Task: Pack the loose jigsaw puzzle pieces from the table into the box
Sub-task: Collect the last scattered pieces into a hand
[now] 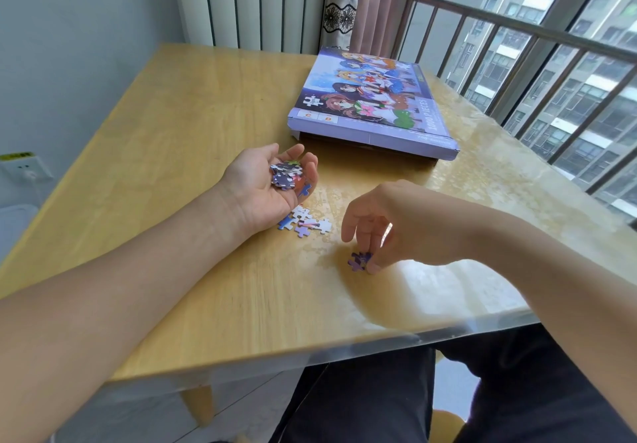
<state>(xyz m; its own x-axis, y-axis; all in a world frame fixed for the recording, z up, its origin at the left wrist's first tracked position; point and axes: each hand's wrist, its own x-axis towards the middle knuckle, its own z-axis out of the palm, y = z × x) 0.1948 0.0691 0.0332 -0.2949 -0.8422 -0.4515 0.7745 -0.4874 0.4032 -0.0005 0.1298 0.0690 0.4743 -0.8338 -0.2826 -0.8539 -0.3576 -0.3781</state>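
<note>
My left hand (262, 184) lies palm up on the wooden table (172, 174), cupping a small heap of puzzle pieces (287, 175) with its fingers curled around them. Just below that hand, several loose pieces (306, 224) lie on the table. To the right, my right hand (389, 222) reaches down and pinches a purple piece (360, 260) between fingertips and thumb at the table surface. The purple puzzle box (372, 101), printed with cartoon figures, lies farther back, its lid resting slightly raised at the near edge.
A window with a dark railing (537, 39) runs along the right side of the table. A curtain (365, 1) and a ribbed white panel (255, 1) stand behind it. A wall socket (26, 170) is at the left. The table's near edge (310, 349) is above my lap.
</note>
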